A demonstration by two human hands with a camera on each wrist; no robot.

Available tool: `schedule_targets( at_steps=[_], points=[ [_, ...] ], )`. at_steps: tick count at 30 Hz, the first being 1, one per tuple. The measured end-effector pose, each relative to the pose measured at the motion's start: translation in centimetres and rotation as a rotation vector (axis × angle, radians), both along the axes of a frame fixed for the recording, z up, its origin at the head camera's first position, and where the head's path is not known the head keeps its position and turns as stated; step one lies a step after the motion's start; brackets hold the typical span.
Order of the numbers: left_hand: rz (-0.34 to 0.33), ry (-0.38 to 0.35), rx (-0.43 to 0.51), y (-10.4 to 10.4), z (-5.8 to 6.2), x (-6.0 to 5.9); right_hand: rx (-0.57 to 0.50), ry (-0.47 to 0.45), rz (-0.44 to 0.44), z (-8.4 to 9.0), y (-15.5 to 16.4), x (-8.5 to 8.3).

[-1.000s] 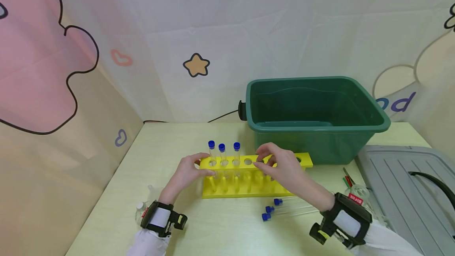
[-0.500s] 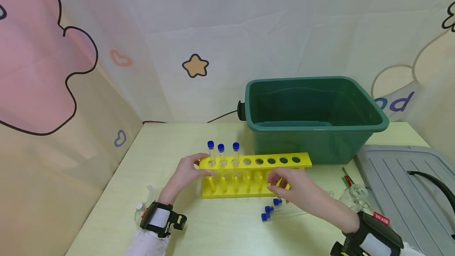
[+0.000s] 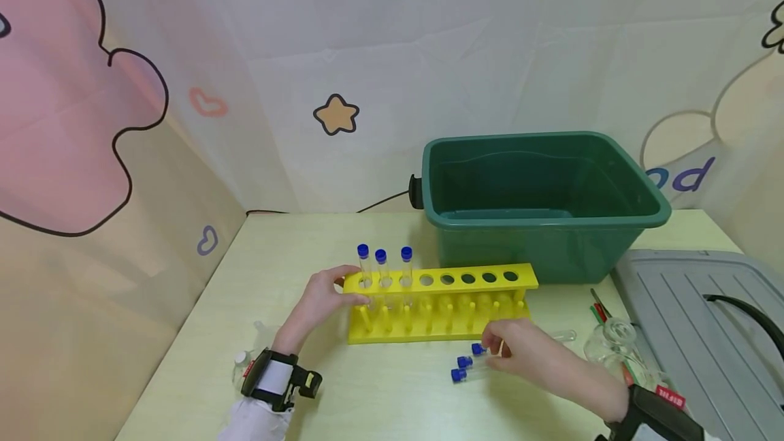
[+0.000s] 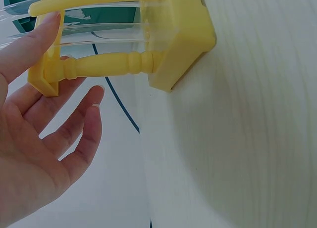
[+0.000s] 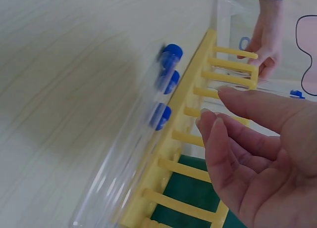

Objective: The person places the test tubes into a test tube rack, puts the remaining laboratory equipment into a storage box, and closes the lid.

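We see the left hand (image 3: pixel 322 295) gripping the left end of the yellow test tube rack (image 3: pixel 439 322), where three blue-capped tubes (image 3: pixel 381 255) stand in the leftmost holes. The right hand (image 3: pixel 520 346), loosely curled and holding nothing, hangs by three loose tubes (image 3: pixel 464 362) lying on the worktop (image 3: pixel 380 386) before the rack; whether a fingertip touches one, we cannot tell.

In my head view, I read the letters "od" (image 3: pixel 691 177) on the backdrop (image 3: pixel 490 80), middle right; the red tag (image 3: pixel 670 397), lower right, is illegible.
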State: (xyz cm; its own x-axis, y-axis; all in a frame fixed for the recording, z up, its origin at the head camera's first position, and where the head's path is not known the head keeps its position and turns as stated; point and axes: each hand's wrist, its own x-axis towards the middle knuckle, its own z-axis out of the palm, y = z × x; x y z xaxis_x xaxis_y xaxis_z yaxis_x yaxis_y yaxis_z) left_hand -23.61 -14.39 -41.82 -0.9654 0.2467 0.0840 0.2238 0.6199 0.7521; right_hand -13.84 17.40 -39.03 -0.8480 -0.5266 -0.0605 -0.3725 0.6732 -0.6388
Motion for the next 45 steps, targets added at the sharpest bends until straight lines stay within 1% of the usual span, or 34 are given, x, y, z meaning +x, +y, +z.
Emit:
schedule_targets(
  at_steps=[4,8,11,16,20,24,31,39,45],
  points=[
    [0.000,0.004,-0.003,0.0,0.0,0.0,0.061,0.022,0.019,-0.8,0.1,-0.1],
    [0.008,-0.008,0.000,0.0,-0.1,-0.1,0.116,0.042,0.031,-1.5,0.0,-0.1],
    [0.009,-0.012,0.002,0.0,-0.2,-0.1,0.129,0.065,0.041,-1.9,0.0,0.0],
    [0.010,-0.015,0.003,0.0,-0.1,0.0,0.144,0.146,0.066,-2.5,0.0,0.1],
    [0.013,-0.017,0.001,0.0,0.0,0.1,0.181,0.163,0.061,-3.0,-0.1,0.1],
    [0.013,-0.015,0.000,0.1,0.1,0.1,0.220,0.175,0.064,-3.1,-0.2,0.2],
    [0.013,-0.016,-0.005,0.1,0.2,0.2,0.263,0.227,0.087,-3.3,-0.3,0.3],
    [0.007,-0.009,-0.009,0.0,0.3,0.1,0.311,0.287,0.076,-3.1,-0.5,0.4],
    [-0.002,-0.010,0.004,0.0,0.2,0.2,0.364,0.287,0.091,-3.3,-0.5,0.5]
  ],
)
